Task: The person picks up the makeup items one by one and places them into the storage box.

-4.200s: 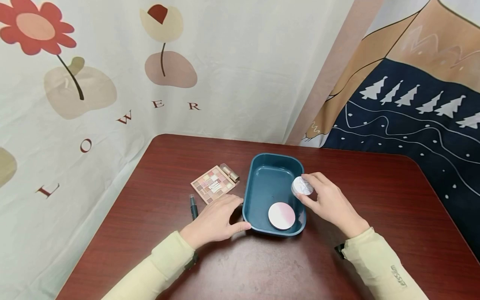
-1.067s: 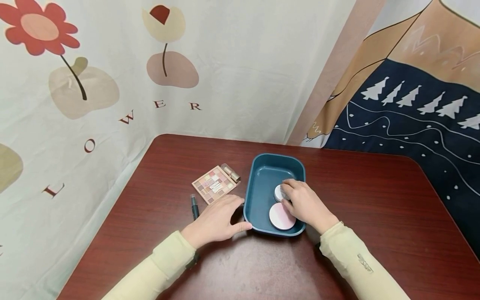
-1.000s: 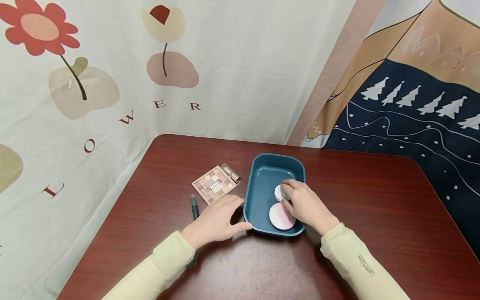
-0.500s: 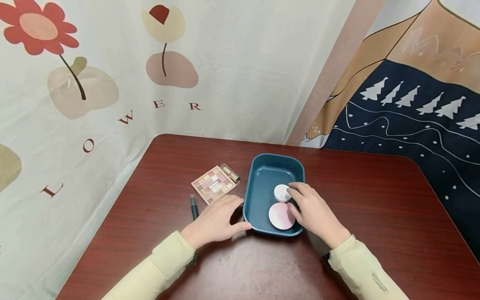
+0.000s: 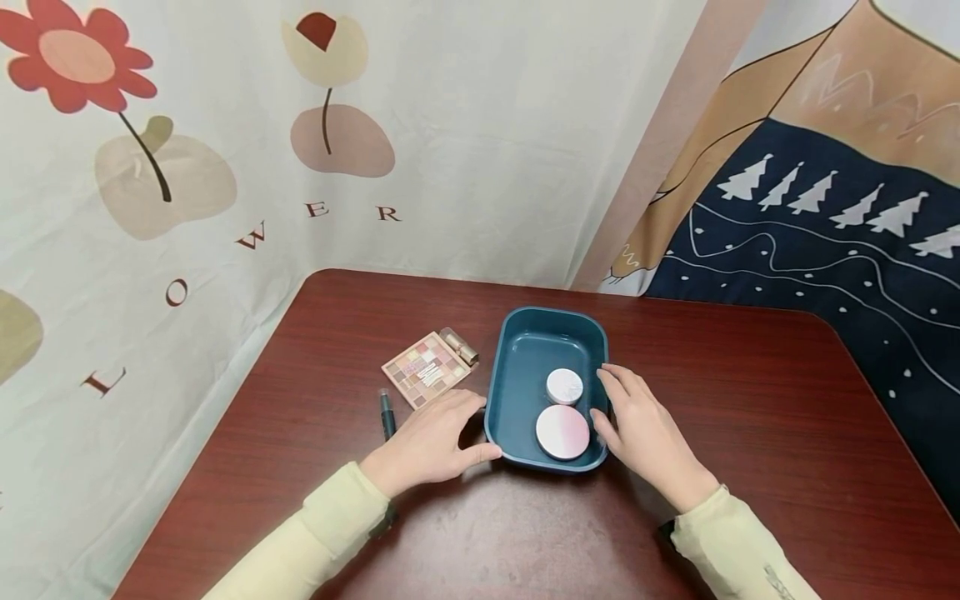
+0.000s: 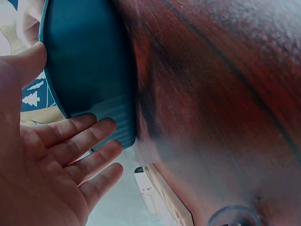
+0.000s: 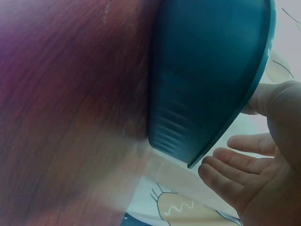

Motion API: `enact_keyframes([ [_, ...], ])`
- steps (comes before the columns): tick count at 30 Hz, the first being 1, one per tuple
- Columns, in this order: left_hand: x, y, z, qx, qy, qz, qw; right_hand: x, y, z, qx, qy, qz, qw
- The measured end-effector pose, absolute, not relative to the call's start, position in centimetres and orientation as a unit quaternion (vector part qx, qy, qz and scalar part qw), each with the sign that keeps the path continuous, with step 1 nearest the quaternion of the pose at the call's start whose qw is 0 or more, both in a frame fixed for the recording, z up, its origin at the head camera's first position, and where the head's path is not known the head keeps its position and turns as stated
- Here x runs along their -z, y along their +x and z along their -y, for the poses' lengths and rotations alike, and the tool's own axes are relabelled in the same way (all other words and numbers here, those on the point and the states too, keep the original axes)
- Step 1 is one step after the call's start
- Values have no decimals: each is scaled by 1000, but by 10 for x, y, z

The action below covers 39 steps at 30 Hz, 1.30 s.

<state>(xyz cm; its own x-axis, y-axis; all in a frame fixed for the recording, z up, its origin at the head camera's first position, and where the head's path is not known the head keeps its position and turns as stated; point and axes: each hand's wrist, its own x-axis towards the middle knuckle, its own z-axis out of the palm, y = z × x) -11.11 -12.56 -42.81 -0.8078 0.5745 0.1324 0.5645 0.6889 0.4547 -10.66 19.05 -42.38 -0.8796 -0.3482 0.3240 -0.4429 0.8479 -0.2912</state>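
A dark teal rectangular bin (image 5: 519,375) stands on the table. In its near end lie a round pink-and-white compact (image 5: 562,432) and, just beyond it, a smaller round white-lidded container (image 5: 565,387). My left hand (image 5: 427,439) rests at the bin's left side, thumb at the near-left corner; the left wrist view shows its fingers extended along the outer wall (image 6: 89,56). Over the right rim my right hand (image 5: 651,437) hovers with loose fingers, holding nothing. The right wrist view shows its thumb behind the rim and fingers outside the wall (image 7: 202,70); contact is unclear.
Left of the bin lie an eyeshadow palette (image 5: 425,369), a lipstick tube (image 5: 459,345) beside its far corner, and a dark pen-like stick (image 5: 387,414) partly behind my left hand. The reddish-brown table (image 5: 757,400) meets printed curtains (image 5: 480,150) at the back.
My right hand carried the small white-lidded container into the bin, set it down beyond the pink compact, let go and drew back right to the rim. My left hand stayed put.
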Motion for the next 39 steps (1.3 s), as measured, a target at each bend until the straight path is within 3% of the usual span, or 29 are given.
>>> enact_keyframes([
  [18, 429, -112, 127, -241, 314, -918, 6, 423, -92, -199, -237, 143, 959, 65],
  [39, 430, -112, 127, -241, 317, -917, 2, 426, -84, -195, -249, 147, 956, 49],
])
